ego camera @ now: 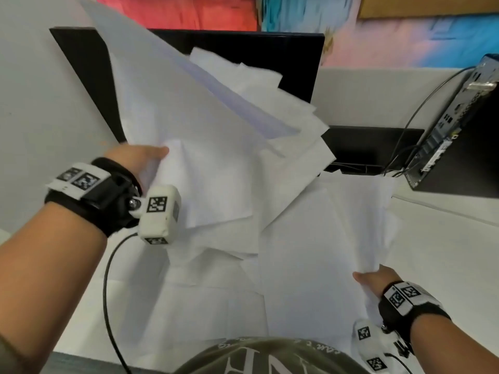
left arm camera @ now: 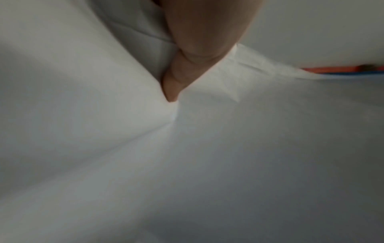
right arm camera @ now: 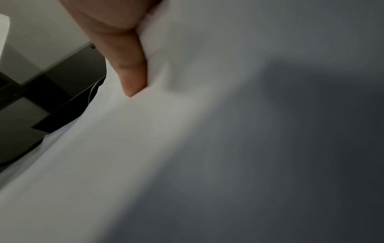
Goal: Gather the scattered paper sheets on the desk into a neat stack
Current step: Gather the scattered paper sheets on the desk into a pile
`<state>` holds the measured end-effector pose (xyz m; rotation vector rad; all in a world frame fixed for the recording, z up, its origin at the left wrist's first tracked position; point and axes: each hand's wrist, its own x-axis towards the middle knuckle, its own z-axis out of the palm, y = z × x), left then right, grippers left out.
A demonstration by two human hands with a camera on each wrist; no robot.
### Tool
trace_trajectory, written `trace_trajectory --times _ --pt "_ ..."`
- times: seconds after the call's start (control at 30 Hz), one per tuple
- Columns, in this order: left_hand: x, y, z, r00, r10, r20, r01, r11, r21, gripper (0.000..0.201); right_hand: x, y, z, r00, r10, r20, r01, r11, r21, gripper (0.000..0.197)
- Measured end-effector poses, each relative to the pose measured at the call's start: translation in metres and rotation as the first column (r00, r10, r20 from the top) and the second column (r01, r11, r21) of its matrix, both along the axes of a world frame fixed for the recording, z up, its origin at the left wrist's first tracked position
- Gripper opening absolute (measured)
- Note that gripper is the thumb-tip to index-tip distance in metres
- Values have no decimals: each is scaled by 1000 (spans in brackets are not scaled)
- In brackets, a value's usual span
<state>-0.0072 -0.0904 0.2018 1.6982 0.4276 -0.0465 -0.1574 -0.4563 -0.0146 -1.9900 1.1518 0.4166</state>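
While our right hand (ego camera: 371, 279) is gripping the near right edge of the paper sheets (ego camera: 216, 163) low by our chest, its thumb (right arm camera: 133, 72) is lying flat on top of the paper with the other fingers hidden beneath, so the sheets are running between them. Farther out, our left hand (ego camera: 135, 160) is pinching the left edge of the same loose, fanned bundle, the paper creasing at its thumb (left arm camera: 187, 65), and we are holding the sheets tilted above the white desk (ego camera: 445, 252); beyond them a black monitor (ego camera: 270, 58) is standing.
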Motion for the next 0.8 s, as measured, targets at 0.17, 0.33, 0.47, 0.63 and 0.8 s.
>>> trace_trajectory --times 0.17,0.33,0.47,0.63,0.8 --pt "5 18 -73 972 31 -231 -7 995 103 50 1 0 -1 1000 -20 -7 20 1000 18 54" --pt "15 41 -113 931 31 -363 72 961 267 76 1 -1 -3 1000 -21 -2 21 1000 10 54" --pt "8 53 -125 908 53 -415 126 912 390 56 2 -1 -4 999 -35 -10 35 999 24 64" --pt "-7 49 -151 873 -6 -489 233 884 406 57 2 -3 -6 1000 -30 -8 30 1000 1 50" --pt "-13 34 -170 887 -36 -461 265 856 443 58 2 -2 -6 1000 -30 2 30 1000 2 45"
